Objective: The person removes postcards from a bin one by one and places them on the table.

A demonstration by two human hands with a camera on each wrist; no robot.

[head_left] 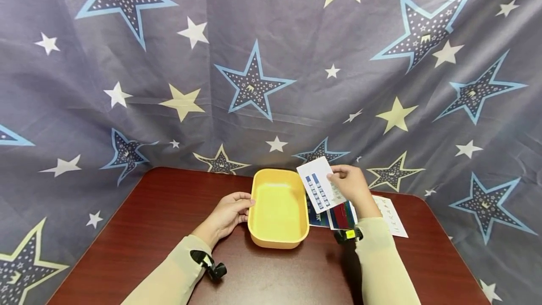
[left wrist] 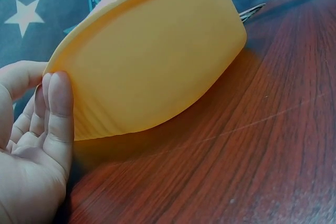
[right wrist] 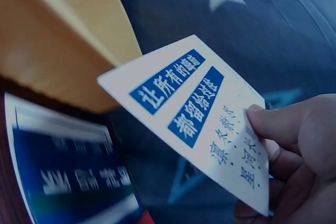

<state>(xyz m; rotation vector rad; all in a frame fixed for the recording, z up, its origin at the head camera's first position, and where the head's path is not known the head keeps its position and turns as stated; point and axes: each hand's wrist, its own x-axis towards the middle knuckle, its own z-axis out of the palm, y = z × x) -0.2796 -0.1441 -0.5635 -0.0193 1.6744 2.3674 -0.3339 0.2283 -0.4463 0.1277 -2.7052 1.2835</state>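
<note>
A yellow rectangular plastic bin (head_left: 278,240) stands on the table, its inside bare in the head view. My left hand (head_left: 230,213) pinches the bin's left rim; in the left wrist view the thumb is over the rim (left wrist: 58,56) and the fingers are against the outer wall. Between thumb and fingers, my right hand (head_left: 350,183) holds a white card (head_left: 316,180) by its edge, raised beside the bin's right rim. Blue bands and printed characters mark the card (right wrist: 194,114) in the right wrist view. Below it lie a dark blue card (head_left: 318,219) and a red-and-blue card (head_left: 342,216).
Another white card (head_left: 391,218) with writing lies on the table to the right, partly behind my right wrist. The reddish-brown wooden table (head_left: 169,211) ends at the back against a grey curtain (head_left: 237,126) with stars. Black camera mounts (head_left: 208,263) are strapped to both wrists.
</note>
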